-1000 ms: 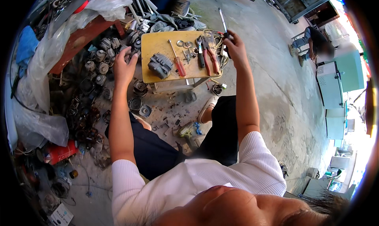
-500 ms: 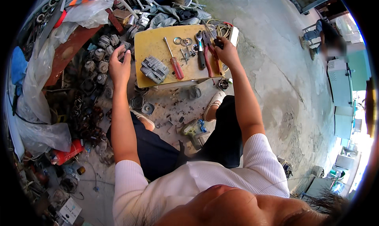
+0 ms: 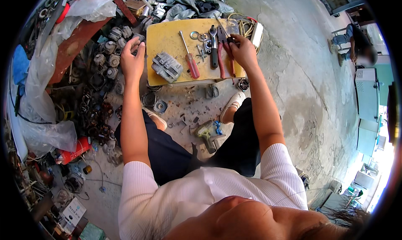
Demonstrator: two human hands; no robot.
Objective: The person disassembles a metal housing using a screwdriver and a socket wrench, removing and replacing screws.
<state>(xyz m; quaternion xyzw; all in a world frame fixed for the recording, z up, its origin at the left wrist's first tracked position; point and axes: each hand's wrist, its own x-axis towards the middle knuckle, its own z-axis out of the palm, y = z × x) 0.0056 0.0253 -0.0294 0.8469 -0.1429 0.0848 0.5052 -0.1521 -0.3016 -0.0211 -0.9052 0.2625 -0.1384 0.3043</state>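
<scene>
A low yellow board (image 3: 167,36) lies on the concrete floor in front of my knees. On it rest a grey finned metal block (image 3: 166,67), a red-handled screwdriver (image 3: 189,60), black-handled pliers (image 3: 214,47) and several small washers (image 3: 200,36). My right hand (image 3: 242,51) is at the board's right edge, fingers closed on a thin dark-handled tool (image 3: 224,32) next to red-handled pliers (image 3: 229,60). My left hand (image 3: 133,57) hovers with fingers spread just left of the board, over a heap of small grey motor parts (image 3: 109,51).
Scrap metal, wire coils and clear plastic sheeting (image 3: 42,85) crowd the left side. A cordless drill (image 3: 207,133) lies on the floor between my legs. A white power strip (image 3: 256,33) sits right of the board. Another person (image 3: 356,43) sits far right near pale green cabinets (image 3: 368,93).
My right hand has come down from beyond the board's far right corner to its right edge, still holding the thin tool. My left hand stays by the board's left edge.
</scene>
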